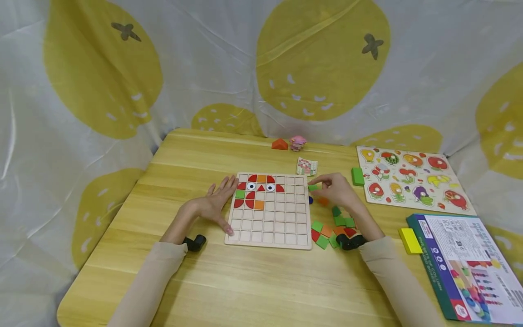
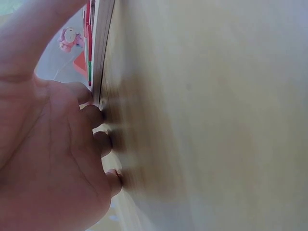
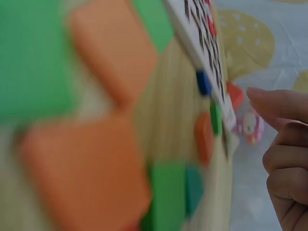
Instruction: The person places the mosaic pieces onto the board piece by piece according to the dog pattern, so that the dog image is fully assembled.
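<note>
A wooden grid board [image 1: 273, 225] lies on the table, its upper left cells filled with red curved tiles, orange and green square tiles and two round eye tiles [image 1: 270, 187]. My left hand [image 1: 214, 205] spreads beside its left edge, fingertips on the table and edge, thumb on the lower left corner. Past the board's right edge is my right hand [image 1: 336, 190], index finger and thumb apart, the other fingers curled. No tile shows between its fingertips. Just beneath them lie a green tile [image 1: 313, 187] and a blue piece [image 1: 311, 200].
Loose green, orange and red tiles [image 1: 322, 241] lie right of the board. Behind it are a small pattern card [image 1: 306, 166], a red block [image 1: 279, 144] and a pink figurine [image 1: 298, 143]. A fruit puzzle [image 1: 392, 172], a green block [image 1: 357, 176], a yellow block [image 1: 410, 241] and a box [image 1: 470, 268] stand rightward.
</note>
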Demonstrator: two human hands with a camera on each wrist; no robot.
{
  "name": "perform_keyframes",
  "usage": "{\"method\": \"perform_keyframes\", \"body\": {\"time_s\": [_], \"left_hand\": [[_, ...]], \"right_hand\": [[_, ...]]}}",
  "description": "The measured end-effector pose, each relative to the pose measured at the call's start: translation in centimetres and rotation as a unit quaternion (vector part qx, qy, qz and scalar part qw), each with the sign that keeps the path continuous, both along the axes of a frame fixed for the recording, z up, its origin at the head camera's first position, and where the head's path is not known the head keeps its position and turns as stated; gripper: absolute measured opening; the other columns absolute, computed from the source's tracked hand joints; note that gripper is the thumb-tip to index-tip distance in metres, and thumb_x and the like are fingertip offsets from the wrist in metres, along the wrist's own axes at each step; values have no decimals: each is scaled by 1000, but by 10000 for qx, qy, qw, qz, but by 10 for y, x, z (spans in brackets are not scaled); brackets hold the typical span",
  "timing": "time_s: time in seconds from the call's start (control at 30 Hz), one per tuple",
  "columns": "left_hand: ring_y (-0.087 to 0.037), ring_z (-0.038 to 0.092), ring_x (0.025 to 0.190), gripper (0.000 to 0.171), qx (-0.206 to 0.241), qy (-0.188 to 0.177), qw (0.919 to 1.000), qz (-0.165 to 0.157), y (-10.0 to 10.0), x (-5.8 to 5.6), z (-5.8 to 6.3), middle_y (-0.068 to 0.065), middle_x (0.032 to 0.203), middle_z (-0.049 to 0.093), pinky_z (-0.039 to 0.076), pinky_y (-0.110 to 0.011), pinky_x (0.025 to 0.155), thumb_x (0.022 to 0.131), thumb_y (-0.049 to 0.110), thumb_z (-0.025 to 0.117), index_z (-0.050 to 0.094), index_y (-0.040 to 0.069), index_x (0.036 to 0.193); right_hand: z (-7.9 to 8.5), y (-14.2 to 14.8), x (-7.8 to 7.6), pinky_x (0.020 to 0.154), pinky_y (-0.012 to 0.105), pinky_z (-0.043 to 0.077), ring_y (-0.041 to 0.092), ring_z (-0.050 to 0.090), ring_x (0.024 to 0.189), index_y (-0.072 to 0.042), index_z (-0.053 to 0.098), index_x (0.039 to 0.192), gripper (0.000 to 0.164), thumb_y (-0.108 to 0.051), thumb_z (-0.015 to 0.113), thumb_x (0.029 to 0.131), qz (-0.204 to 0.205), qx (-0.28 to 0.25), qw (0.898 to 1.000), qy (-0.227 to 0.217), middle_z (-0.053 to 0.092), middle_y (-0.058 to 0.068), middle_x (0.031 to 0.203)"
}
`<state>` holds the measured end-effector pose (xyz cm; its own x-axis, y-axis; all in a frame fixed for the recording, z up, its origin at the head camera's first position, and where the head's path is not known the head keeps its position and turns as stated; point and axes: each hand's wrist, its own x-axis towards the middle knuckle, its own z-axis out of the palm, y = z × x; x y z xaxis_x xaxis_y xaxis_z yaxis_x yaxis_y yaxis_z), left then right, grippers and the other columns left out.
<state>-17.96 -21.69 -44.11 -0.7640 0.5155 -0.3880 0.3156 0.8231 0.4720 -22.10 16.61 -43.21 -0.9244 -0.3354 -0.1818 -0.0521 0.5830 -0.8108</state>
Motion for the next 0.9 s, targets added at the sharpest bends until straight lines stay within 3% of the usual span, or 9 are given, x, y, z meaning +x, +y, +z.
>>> {"method": "perform_keyframes", "body": {"time_s": [0.1, 0.4, 0.63, 0.9], "left_hand": [[-37, -20, 148, 150, 27, -10, 10000, 31, -1, 0, 0, -14, 161, -23, -9, -66, 116, 53, 56, 88, -12, 7, 154], [-37, -20, 148, 150, -9, -32, 10000, 26, 2, 1, 2, -14, 161, -23, -9, -65, 116, 54, 55, 88, -13, 7, 154], [-38, -19, 148, 150, 22, -4, 10000, 24, 0, 0, 1, -16, 161, -21, -8, -66, 116, 54, 56, 88, -13, 7, 154], [-37, -19, 149, 150, 26, 11, 10000, 24, 0, -1, 1, -15, 161, -21, -8, -66, 116, 54, 56, 88, -13, 7, 154]], "right_hand": [[-4, 26, 11, 44, 24, 26, 11, 28, 48, -11, 73, 107, 24, -20, 74, 84, -183, 140, 9996, -139, 34, -3, 55], [-16, 79, 43, 49, 28, 27, 11, 30, 53, -8, 70, 109, 35, -22, 80, 78, -184, 372, 9964, -739, 31, -4, 59], [-18, 87, 55, 47, 25, 29, 9, 35, 53, -6, 66, 108, 45, -31, 83, 75, -456, 495, 9933, -941, 37, -6, 58], [-21, 74, 51, 47, 26, 25, 12, 32, 54, -10, 73, 92, 34, -36, 84, 72, -543, 770, 9939, -572, 38, -4, 58]]}}
